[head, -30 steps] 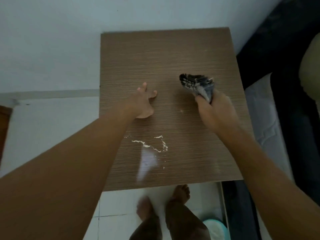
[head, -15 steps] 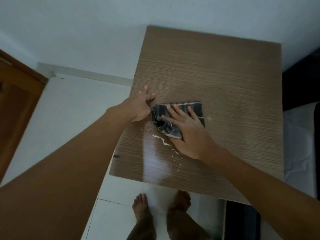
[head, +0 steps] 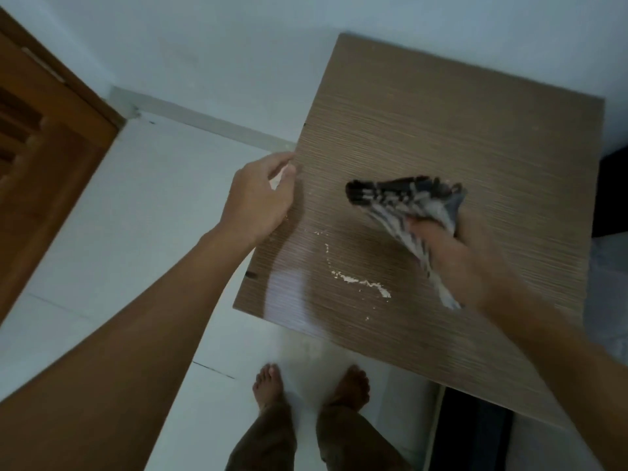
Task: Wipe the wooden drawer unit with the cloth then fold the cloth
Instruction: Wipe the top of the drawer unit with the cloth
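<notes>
The wooden drawer unit [head: 441, 130] fills the right half of the view, seen from above. A trail of white crumbs [head: 360, 283] lies on its near left part. My right hand [head: 455, 256] grips a bunched dark striped cloth [head: 404, 198], lifted just over the top's middle right. My left hand [head: 258, 198] is cupped at the unit's left edge, fingers curled, with something small and white between the fingertips.
A brown wooden door [head: 44, 158] stands at the far left. White floor tiles [head: 136, 232] lie to the left and below. My bare feet [head: 312, 385] stand in front of the unit. A dark bed edge [head: 611, 192] runs along the right.
My right hand has lifted the cloth off the spot beside my left hand and swung it right, bunched up. My left hand has slid to the unit's left edge. The view has shifted left.
</notes>
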Demonstrator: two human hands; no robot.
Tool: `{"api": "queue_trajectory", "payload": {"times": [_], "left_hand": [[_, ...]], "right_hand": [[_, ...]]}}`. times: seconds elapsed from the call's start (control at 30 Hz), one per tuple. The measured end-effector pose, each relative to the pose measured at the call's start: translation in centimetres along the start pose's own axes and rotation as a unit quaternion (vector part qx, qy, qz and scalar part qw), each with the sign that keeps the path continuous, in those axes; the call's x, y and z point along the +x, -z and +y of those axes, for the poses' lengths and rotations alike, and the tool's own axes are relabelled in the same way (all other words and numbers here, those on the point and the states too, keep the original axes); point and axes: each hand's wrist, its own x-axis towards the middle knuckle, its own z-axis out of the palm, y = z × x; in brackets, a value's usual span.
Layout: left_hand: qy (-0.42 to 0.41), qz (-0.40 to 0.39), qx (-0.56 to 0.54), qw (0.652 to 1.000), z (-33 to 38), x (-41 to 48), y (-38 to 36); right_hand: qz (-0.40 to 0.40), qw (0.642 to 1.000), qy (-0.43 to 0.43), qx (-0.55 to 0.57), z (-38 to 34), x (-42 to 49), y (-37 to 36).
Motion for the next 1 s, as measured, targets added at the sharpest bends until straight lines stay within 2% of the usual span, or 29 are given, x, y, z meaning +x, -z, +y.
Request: {"api": "queue_trajectory", "payload": {"times": [0.1, 0.17, 0.3, 0.4, 0.47, 0.57, 0.8, 0.9, 1.0], "left_hand": [[0.085, 0.028, -0.005, 0.996, -1.9, -1.7, 0.4], [0.149, 0.012, -0.001, 0.989, -2.9, -2.7, 0.5], [0.209, -0.041, -0.032, 0.977, -4.4, -4.4, 0.6], [0.225, -0.051, -0.060, 0.971, -5.3, -4.9, 1.1], [0.254, -0.062, -0.105, 0.959, -5.8, -4.7, 1.3], [0.304, -0.078, -0.174, 0.934, -6.2, -4.4, 1.4], [0.332, -0.115, -0.223, 0.909, -6.8, -4.1, 1.6], [0.341, -0.122, -0.240, 0.901, -6.9, -4.1, 1.7], [0.357, -0.127, -0.271, 0.885, -6.8, -4.3, 2.1]], "right_hand": [[0.070, 0.996, 0.005, -0.063, -1.6, 4.1, 1.4], [0.100, 0.987, 0.005, -0.127, -1.5, 6.9, 1.3], [0.041, 0.974, -0.055, -0.218, 1.4, 12.1, -1.0], [0.044, 0.945, 0.027, -0.323, 3.4, 14.3, -3.3], [0.050, 0.940, 0.066, -0.330, 3.0, 15.4, -4.4], [0.007, 0.941, 0.100, -0.323, 1.6, 16.7, -5.5], [-0.093, 0.923, 0.158, -0.339, -0.3, 15.2, -7.5], [-0.151, 0.886, 0.251, -0.359, 1.0, 13.6, -9.0], [-0.212, 0.849, 0.297, -0.383, 2.5, 11.9, -10.6]]}}
